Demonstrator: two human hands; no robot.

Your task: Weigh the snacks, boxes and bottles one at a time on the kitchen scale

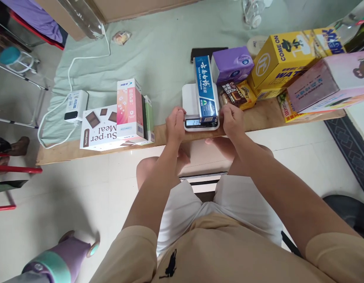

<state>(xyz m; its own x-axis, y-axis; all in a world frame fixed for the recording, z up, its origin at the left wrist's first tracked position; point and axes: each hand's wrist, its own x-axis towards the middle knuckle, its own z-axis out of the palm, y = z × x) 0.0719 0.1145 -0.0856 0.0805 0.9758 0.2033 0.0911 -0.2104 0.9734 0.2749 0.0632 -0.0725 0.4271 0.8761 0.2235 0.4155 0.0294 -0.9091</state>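
Here, half-curled hands [175,124] [232,120], grip unclear, flank a scale [190,98] bearing 1 closed toothpaste box [206,88].

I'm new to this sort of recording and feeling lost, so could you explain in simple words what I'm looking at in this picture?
There is no machine here, just a person's bare left hand and right hand. The one picture comes from a camera worn on that person's head, looking forward and down. The hands are at the near corners of a white digital scale; whether they grip it is hard to tell. On the scale lies a blue Yunnan Baiyao toothpaste box. Also on the table are a Su-per Meal box to the left, and a purple pack and a yellow box to the right.
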